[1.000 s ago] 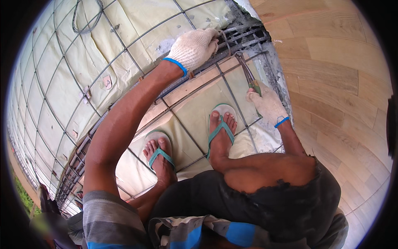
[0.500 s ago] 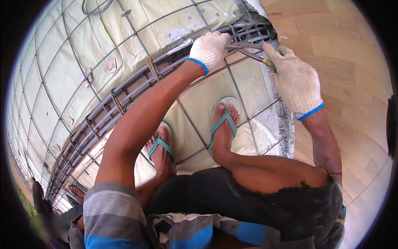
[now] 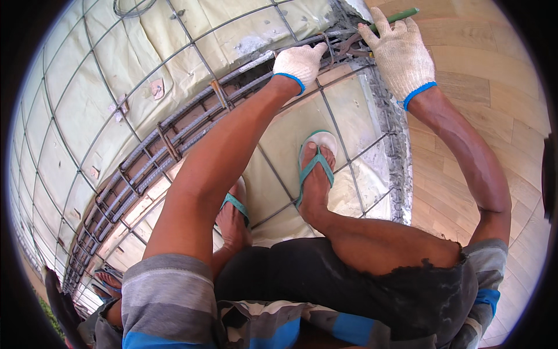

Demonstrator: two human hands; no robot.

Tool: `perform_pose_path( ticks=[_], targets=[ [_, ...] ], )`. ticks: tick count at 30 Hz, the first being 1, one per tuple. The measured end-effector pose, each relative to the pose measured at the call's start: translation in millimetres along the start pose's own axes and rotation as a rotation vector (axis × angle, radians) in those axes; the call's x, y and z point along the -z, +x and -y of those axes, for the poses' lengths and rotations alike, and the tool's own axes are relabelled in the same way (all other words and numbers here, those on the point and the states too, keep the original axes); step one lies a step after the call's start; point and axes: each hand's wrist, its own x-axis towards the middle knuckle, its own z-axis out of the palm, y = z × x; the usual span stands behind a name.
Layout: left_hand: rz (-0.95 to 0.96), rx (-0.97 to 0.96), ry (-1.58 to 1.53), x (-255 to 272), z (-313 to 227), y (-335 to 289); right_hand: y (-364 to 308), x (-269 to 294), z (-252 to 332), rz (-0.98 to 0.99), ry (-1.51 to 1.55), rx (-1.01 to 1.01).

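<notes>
My left hand (image 3: 299, 61), in a white knit glove with a blue cuff, is closed at the bundle of steel bars (image 3: 247, 75). Its fingertips meet the bars by a thin tie wire (image 3: 330, 49); what they pinch is too small to make out. My right hand (image 3: 404, 58), gloved the same way, grips a pair of pincers. One green handle (image 3: 405, 14) of the pincers sticks out past my fingers. The metal jaw end lies down among the bars at the concrete corner, partly hidden. Some right-hand fingers are extended over the tool.
A grid of thin rebar (image 3: 96, 116) covers pale sheeting on the left. My feet in green-strapped flip-flops (image 3: 317, 163) stand among more bars. A rough concrete edge (image 3: 398, 168) borders wood-look boards (image 3: 465, 116) on the right. A coil of wire (image 3: 133, 7) lies far left. Another person's foot (image 3: 110, 280) shows lower left.
My right hand has moved up and slightly left, swinging the pincers so the handle points to the upper right. My left hand has shifted slightly right along the bars.
</notes>
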Motion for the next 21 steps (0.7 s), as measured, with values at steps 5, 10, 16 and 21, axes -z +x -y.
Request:
perform_pose_path(
  ticks=[5, 10, 16, 21],
  targets=[
    [-0.044, -0.030, 0.048, -1.9, -3.6, -4.2, 9.1, -10.3, 10.4, 0.027, -0.060, -0.014],
    [-0.041, -0.014, 0.016, -3.7, -1.5, -5.0, 16.2, -16.4, 11.2, 0.025, -0.055, -0.003],
    [-0.029, -0.005, 0.017, -2.0, -2.0, -6.1, 16.8, -7.0, 7.4, 0.030, -0.101, 0.040],
    [-0.037, -0.009, 0.023, -1.3, -3.2, -4.9, 22.3, -8.3, 4.4, 0.157, 0.007, 0.024]
  ],
)
